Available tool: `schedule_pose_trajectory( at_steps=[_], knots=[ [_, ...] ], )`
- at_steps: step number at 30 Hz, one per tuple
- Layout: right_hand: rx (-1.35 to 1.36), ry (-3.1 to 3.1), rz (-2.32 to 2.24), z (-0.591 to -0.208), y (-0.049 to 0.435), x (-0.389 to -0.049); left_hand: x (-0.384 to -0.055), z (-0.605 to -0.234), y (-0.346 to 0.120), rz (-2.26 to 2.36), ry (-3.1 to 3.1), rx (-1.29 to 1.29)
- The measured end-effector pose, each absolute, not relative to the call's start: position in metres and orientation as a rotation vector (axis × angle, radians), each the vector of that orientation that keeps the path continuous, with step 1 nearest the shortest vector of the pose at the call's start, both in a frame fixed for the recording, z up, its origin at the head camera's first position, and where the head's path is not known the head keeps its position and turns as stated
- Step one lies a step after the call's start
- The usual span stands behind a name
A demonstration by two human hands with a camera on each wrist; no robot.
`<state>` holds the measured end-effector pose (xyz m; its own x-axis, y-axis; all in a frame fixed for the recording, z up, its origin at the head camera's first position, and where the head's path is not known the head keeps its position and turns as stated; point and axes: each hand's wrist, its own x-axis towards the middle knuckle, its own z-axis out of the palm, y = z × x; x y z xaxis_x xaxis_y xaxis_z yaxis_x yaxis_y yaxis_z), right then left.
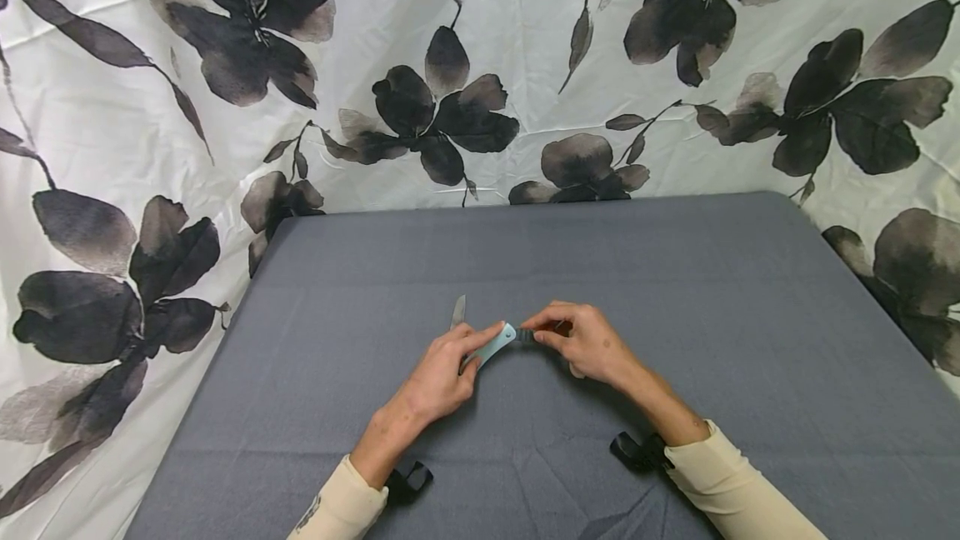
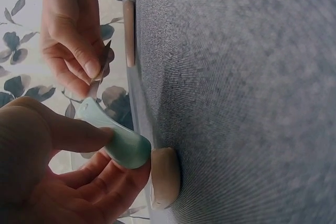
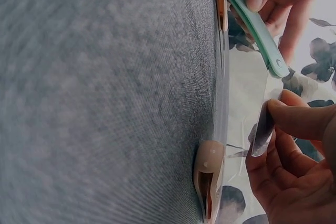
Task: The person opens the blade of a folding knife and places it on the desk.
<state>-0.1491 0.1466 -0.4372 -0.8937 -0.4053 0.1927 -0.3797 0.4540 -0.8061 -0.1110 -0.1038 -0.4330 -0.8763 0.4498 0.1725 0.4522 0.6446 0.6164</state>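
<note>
A folding knife with a mint-green handle (image 1: pixel 495 346) is held above the table between both hands, its blade swung out from the handle. My left hand (image 1: pixel 442 369) grips the handle, thumb on one side and fingers on the other. In the right wrist view, my right hand (image 3: pixel 294 150) pinches the blade (image 3: pixel 263 127) between thumb and fingers. Beyond the left hand, another blade (image 1: pixel 459 311) points away on the table, its other end hidden by that hand. A beige handle (image 2: pixel 165 177) lies below the left hand in the left wrist view.
Near the right hand, a beige slotted handle (image 3: pixel 209 182) lies on the table in the right wrist view. Grey cloth covers the table (image 1: pixel 360 257). A white floral sheet (image 1: pixel 547 115) hangs behind and at the sides. Black wrist mounts (image 1: pixel 411 483) sit under both forearms.
</note>
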Motion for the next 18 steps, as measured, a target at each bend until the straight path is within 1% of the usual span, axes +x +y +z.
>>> schedule_pose_trajectory(
  at_steps=[18],
  knots=[
    [-0.717,2.653,-1.425,-0.4325,0.15,-0.1472,-0.1105,-0.4323,-0.1026,-1.015,-2.877,-0.808]
  ],
)
